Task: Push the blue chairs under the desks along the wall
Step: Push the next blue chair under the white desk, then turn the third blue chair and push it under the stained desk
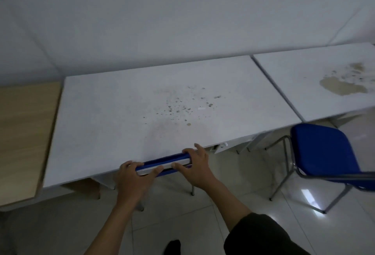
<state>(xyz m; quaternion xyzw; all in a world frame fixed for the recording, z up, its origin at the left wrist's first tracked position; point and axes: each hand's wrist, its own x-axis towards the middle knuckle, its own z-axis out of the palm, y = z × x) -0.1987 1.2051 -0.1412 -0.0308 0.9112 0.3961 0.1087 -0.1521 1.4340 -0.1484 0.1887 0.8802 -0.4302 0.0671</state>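
Wooden surface point(22, 133), far left: bare. White surface point(142, 102), centre: stained; blue chair point(164, 162) tucked beneath, only its backrest top showing. My left hand point(133, 179) and right hand point(195, 165): fingers wrapped over that backrest. Risk: fingers pinched against the surface edge. Second blue chair point(322, 151), right: not yet pushed in.

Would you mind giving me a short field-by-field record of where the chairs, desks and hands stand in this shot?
chair being pushed: blue chair backrest at the front edge of the middle white desk, seat hidden beneath
left hand: gripping the backrest's left end
right hand: gripping its right end
second blue chair: still out on the floor, in front of the stained white desk
wooden desk: far left, no chair visible
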